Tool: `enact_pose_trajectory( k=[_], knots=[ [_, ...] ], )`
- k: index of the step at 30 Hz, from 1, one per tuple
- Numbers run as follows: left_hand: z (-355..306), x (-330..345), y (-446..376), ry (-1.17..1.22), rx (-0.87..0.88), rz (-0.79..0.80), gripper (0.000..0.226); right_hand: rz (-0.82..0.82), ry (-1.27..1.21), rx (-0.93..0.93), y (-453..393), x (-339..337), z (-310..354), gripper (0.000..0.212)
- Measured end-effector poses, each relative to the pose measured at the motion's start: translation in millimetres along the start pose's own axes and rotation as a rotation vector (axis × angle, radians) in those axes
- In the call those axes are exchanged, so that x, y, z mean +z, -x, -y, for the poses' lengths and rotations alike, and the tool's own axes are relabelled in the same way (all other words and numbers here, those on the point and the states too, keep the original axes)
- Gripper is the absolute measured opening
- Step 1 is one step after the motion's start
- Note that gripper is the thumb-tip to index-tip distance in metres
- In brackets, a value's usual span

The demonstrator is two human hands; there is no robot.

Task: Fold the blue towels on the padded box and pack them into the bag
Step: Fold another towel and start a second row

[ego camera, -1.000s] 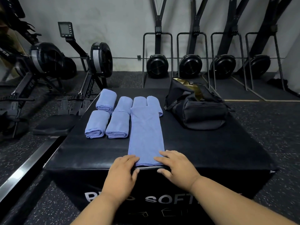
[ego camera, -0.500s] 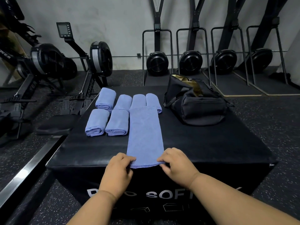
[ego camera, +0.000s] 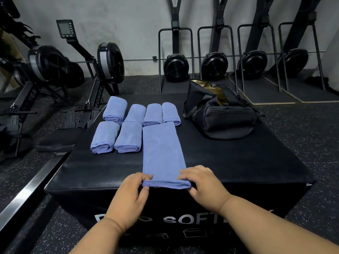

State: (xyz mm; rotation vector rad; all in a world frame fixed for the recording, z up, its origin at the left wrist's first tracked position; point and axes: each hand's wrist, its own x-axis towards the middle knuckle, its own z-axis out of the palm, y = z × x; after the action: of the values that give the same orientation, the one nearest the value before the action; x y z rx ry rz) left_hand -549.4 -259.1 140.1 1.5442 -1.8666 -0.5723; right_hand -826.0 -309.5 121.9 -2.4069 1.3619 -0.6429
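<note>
Towel strip [ego camera: 162,153] | near end pinched by left hand [ego camera: 131,194] and right hand [ego camera: 203,184] | rolled towels [ego camera: 117,138] beyond left hand | bag [ego camera: 222,114] beyond right hand, apparently open.

Lighting dim and even, apparently from overhead; no hard shadows. Faint sheen on the box [ego camera: 229,162] top and a bright glare strip on the metal rail [ego camera: 27,195] at lower left. Wide-angle bowing toward the frame edges. Centre reasonably sharp; corners softer, dark machines lose detail.
</note>
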Motion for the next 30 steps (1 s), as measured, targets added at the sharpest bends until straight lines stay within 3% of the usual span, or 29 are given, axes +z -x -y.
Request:
enact_pose_trajectory(
  k=[4,12,15,19,22,30],
  knots=[
    [2.8,-3.7,-8.8,0.094,-0.085,-0.042,0.011,-0.042,-0.17,0.147,-9.8,-6.3,1.6,0.009],
    [-1.4,3.9,-23.8,0.166,-0.222,-0.15,0.007,-0.029,-0.485,0.343,-24.2,-7.5,3.4,0.019],
    [-2.9,7.7,-30.6,0.159,-0.29,-0.175,0.01,-0.025,-0.498,0.394,-27.6,-6.6,5.5,0.021],
    [-6.1,11.1,-37.0,0.113,-0.332,-0.196,0.01,-0.054,-0.505,0.437,-29.7,-7.7,12.5,0.006],
    [-5.4,12.4,-36.2,0.057,-0.325,-0.19,0.013,-0.062,-0.476,0.451,-30.8,-8.8,18.2,0.022],
    [-6.4,11.0,-41.8,0.004,-0.339,-0.229,0.015,-0.108,-0.395,0.464,-34.0,-6.8,22.9,0.029]
  ],
)
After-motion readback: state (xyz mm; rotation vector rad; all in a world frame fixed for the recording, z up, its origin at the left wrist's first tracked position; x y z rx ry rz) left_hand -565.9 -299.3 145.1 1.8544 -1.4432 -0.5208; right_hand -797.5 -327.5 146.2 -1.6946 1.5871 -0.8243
